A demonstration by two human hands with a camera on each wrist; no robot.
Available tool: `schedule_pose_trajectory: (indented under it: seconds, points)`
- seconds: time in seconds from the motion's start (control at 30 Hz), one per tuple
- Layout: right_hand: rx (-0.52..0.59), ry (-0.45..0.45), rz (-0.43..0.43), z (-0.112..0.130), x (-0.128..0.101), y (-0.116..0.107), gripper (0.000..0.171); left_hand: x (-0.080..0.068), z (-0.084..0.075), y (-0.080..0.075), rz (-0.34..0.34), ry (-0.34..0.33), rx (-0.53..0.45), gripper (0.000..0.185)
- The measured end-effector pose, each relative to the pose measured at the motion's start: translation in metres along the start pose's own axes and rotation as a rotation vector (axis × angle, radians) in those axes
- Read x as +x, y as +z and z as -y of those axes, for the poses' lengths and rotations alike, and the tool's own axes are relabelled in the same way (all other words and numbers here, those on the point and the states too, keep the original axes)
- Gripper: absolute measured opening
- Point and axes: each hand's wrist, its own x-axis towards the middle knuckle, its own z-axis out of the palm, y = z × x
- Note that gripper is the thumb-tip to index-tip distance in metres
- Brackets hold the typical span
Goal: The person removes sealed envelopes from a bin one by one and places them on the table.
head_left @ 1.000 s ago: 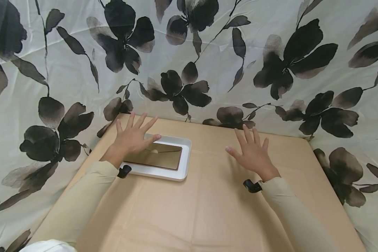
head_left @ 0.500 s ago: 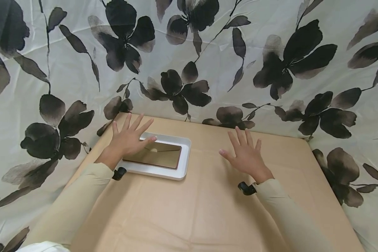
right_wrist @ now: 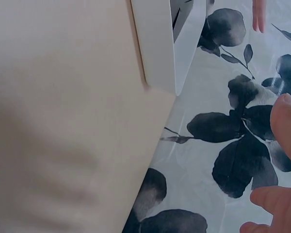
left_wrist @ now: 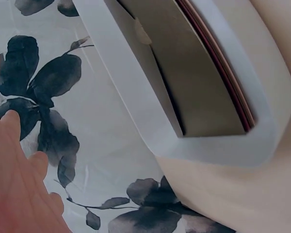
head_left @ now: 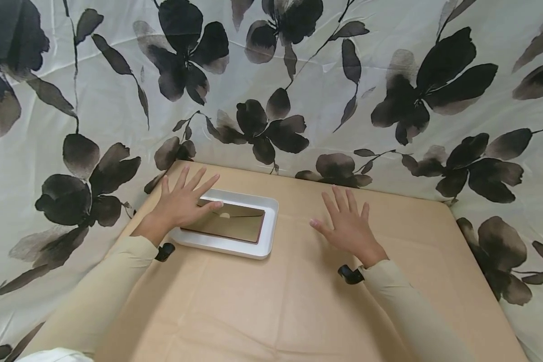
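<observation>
A white rectangular tray (head_left: 269, 231) lies on the tan table at the back left, with a brown envelope (head_left: 235, 224) flat inside it. My left hand (head_left: 181, 201) is spread, fingers straight, over the tray's left end, its thumb on the envelope's far edge. My right hand (head_left: 348, 223) is spread flat over the table to the right of the tray and holds nothing. The left wrist view shows the tray (left_wrist: 136, 111) and envelope (left_wrist: 199, 82) up close, with the left hand's fingers (left_wrist: 19, 184) at the edge. The right wrist view catches the tray's end (right_wrist: 160, 43) and the right hand's fingers (right_wrist: 286, 126).
The tan table (head_left: 271, 301) is walled on the far and both side edges by a pale curtain with dark flowers (head_left: 271, 120). Both forearms wear beige sleeves (head_left: 95, 296) with small black wrist cameras (head_left: 349, 274). Bare tabletop stretches in front of the tray and hands.
My right hand has slid a little left, closer to the tray. The left hand stays spread at the tray's left end, shifted only slightly. The tray and envelope have not moved.
</observation>
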Motion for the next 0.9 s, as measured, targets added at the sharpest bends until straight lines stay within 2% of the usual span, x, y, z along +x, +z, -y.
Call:
schedule_pose_trajectory:
  seconds: [0.3,0.53,0.9]
  points:
    - [-0.011,-0.007,0.005,0.009,0.002,0.007,0.090,-0.002,0.007,0.000,-0.002,0.018,0.019,0.083]
    - [0.028,-0.017,0.000,0.019,0.003,0.012,0.090,-0.004,0.010,0.001,0.005,0.016,0.015,0.082]
    - [0.030,-0.040,-0.017,0.031,0.008,0.019,0.089,-0.009,0.015,0.008,-0.023,0.024,0.014,0.081]
